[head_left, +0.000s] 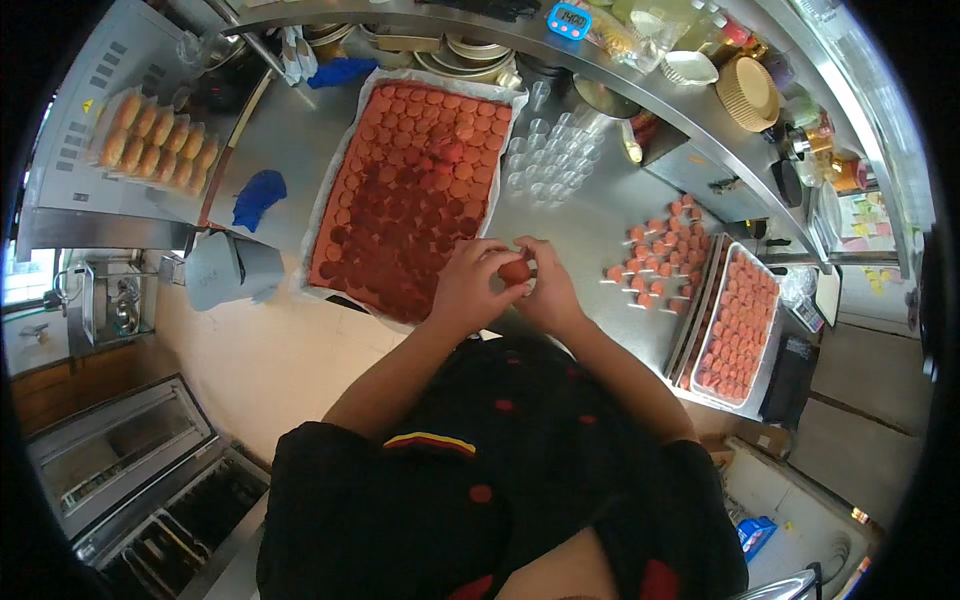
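My left hand [468,284] and my right hand [550,292] meet in front of my chest, fingers closed around a small reddish-brown cake round [515,271]. Both thumbs and index fingers touch it. Just beyond my left hand lies a large red sheet cake [400,180] on white paper, marked all over with cut circles. Its near part looks darker, and a few loose rounds sit on top toward the upper right. Small clear plastic cups [553,160] stand in rows to the right of the sheet.
Several red pieces [655,250], some apparently in clear cups, spread over the steel table at right. Beside them stands a white-rimmed tray [735,325] filled with red pieces. A shelf [640,85] overhangs the back, with a blue timer [569,20]. A blue cloth [259,198] lies left.
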Motion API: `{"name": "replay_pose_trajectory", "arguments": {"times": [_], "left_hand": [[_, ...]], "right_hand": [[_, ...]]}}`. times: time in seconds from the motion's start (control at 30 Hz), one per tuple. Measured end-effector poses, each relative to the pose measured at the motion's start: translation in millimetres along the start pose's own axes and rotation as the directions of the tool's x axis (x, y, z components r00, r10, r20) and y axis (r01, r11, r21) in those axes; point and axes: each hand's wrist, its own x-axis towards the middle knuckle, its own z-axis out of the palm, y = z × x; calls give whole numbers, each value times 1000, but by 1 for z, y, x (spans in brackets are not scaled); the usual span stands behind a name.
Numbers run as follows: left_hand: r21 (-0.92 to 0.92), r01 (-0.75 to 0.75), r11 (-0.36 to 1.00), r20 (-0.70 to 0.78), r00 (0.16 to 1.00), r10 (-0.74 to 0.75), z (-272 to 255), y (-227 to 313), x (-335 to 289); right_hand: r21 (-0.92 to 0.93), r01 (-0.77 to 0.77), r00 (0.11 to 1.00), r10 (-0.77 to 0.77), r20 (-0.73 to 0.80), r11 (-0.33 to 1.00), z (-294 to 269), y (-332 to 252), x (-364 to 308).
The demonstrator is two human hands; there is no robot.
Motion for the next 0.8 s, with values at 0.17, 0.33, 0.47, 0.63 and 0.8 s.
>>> {"name": "replay_pose_trajectory", "arguments": {"times": [0.17, 0.33, 0.47, 0.63, 0.8], "left_hand": [[-585, 338, 738, 76, 928, -364, 8, 4, -4], [-825, 538, 171, 425, 791, -439, 13, -9, -8], [-864, 503, 11, 459, 798, -391, 15, -5, -8], [-710, 551, 440, 404, 829, -386, 12, -22, -5], [-831, 557, -8, 503, 744, -439, 20, -19, -7]], "right_hand": [[-20, 41, 996, -43, -75, 999, 5, -13, -10], [-136, 188, 974, -203, -103, 973, 11, -27, -10], [-62, 45, 988, -54, -147, 997, 16, -25, -14], [-186, 204, 977, -213, -32, 961, 14, -40, -13], [-249, 208, 972, -228, -55, 946, 19, -28, -12]]}}
